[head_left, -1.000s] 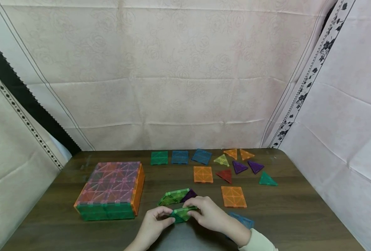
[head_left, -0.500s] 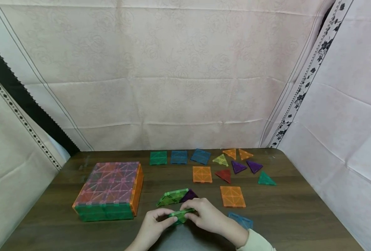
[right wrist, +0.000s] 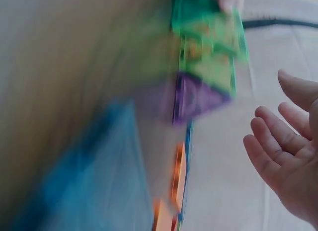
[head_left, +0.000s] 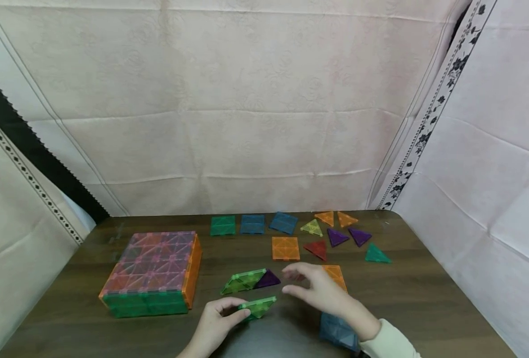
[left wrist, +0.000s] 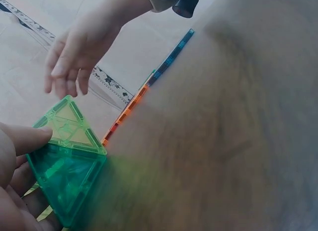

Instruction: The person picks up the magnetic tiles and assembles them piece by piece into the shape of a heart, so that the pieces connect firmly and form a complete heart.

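My left hand (head_left: 220, 318) pinches a small piece of joined magnetic tiles (head_left: 257, 308) between thumb and fingers. In the left wrist view it shows as a light green triangle (left wrist: 67, 124) meeting a darker green triangle (left wrist: 67, 184) along one edge. My right hand (head_left: 311, 286) holds nothing, its fingers loosely bent, to the right of that piece. Just behind the held piece, a light green tile shape (head_left: 243, 282) stands with a purple triangle (head_left: 268, 279) at its right end. A blue tile (head_left: 337, 330) lies partly hidden by my right forearm.
At the left sits a large block of magnetic tiles (head_left: 150, 263), purple-red on top with green and orange sides. Green (head_left: 222, 225), blue (head_left: 252, 224) and orange squares (head_left: 285, 248) lie toward the back. Several small triangles, including a red one (head_left: 316, 249), lie behind my right hand.
My right hand has let go of the green tile piece and moved right and slightly back. The left hand still holds the piece in nearly the same place.
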`<control>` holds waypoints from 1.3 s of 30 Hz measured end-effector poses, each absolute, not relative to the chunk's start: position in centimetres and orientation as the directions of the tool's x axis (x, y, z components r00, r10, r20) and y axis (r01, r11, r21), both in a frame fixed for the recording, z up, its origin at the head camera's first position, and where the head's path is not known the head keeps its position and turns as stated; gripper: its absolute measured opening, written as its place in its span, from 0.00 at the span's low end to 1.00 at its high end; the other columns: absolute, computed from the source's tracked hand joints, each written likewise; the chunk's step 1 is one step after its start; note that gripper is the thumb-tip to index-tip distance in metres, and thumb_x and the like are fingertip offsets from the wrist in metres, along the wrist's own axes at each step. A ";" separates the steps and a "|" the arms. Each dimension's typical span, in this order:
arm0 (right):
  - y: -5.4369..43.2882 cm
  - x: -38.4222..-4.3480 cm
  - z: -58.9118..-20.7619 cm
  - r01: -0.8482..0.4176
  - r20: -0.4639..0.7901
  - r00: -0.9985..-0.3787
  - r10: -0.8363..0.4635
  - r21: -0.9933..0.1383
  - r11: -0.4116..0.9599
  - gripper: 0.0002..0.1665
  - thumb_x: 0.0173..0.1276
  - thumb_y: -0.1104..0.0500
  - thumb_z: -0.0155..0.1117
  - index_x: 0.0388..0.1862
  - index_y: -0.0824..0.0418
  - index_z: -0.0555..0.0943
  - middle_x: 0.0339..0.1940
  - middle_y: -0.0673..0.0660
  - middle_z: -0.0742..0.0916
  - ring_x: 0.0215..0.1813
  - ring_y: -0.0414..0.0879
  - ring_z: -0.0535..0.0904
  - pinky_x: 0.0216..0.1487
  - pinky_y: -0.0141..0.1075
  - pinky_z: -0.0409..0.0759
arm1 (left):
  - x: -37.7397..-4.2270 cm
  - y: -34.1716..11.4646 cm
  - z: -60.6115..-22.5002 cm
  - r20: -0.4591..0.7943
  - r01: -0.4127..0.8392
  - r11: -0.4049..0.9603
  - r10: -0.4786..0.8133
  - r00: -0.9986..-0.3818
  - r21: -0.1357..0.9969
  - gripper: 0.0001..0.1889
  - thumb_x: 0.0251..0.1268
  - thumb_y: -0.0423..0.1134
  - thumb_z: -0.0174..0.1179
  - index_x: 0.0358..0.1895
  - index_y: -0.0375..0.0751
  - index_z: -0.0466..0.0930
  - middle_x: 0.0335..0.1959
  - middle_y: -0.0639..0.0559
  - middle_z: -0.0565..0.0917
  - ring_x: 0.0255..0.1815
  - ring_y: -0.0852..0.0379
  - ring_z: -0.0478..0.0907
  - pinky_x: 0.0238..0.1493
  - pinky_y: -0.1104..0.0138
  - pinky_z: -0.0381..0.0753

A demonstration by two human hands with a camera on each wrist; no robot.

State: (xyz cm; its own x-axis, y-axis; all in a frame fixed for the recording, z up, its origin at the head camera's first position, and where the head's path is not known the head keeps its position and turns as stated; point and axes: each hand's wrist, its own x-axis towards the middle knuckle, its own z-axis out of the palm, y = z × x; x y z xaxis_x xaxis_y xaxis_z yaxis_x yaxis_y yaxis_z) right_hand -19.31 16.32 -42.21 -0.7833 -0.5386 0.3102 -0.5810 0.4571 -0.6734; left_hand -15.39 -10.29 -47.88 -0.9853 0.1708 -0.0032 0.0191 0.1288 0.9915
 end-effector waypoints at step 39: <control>36.6 -27.6 -46.2 0.074 -0.051 -0.997 0.054 -0.565 0.822 0.50 0.61 0.43 0.69 0.66 0.79 0.63 0.60 0.80 0.71 0.59 0.77 0.63 0.59 0.64 0.65 | -15.4 -10.6 -47.7 0.013 0.046 0.154 0.208 -0.978 0.987 0.15 0.58 0.40 0.69 0.43 0.32 0.86 0.38 0.44 0.87 0.39 0.61 0.80 0.40 0.69 0.79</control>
